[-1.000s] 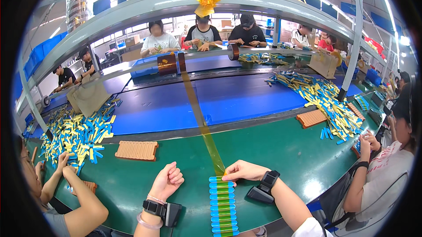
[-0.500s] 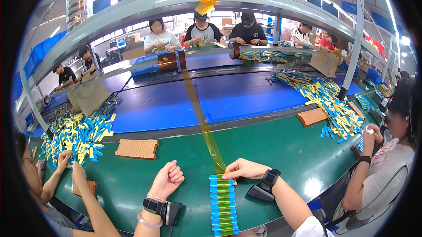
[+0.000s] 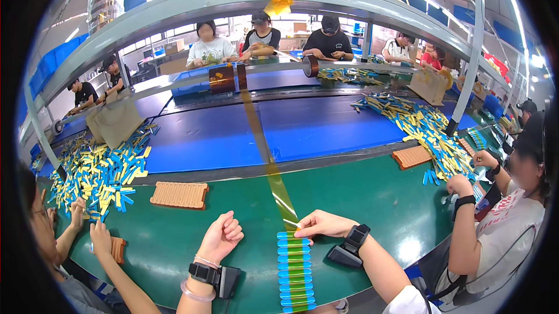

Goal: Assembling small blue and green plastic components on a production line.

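Blue strips [image 3: 286,274] line up under amber tape [image 3: 278,189] (orange tray [image 3: 179,195] shows grooves).

Free gap between orange block [image 3: 179,195] and amber tape [image 3: 275,180] (slanting, bars crossing).

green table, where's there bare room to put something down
The widest bare patch on the green table lies right of the tape, between the right hand and the right tray. Smaller patches: between the left tray and the tape, and between the left hand and the strip row. Crowded: the left pile and right pile.
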Available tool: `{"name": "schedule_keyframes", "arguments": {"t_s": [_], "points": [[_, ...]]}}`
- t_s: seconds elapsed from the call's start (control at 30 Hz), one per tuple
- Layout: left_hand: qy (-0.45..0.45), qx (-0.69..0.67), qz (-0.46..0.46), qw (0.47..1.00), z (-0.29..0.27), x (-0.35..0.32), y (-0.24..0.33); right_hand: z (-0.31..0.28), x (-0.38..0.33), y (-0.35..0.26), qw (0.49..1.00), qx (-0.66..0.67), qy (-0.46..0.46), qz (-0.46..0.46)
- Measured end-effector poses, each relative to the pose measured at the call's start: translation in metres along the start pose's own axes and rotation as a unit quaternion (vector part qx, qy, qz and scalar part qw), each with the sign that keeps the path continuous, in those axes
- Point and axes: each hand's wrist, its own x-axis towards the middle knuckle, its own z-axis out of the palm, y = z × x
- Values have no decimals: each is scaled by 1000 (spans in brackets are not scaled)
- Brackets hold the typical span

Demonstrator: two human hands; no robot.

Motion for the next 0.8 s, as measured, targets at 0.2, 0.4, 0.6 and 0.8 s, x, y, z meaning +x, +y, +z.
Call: {"name": "schedule_keyframes", "arguments": {"t_s": [0.2,0.4,0.6,0.8], "points": [[-3,-22,-10,1000,-4,1,0,2,4,3,1000,-13,8,18],[5,-19,-15,1000,1,2,-6,2,-5,1,999,-7,28,36],[2,-12,-3,1000,0,-1,-5,2,-3,3,999,19,25,41],[13,-12,0,1000,6,-2,-3,0,-4,-3,998,16,24,48]]}}
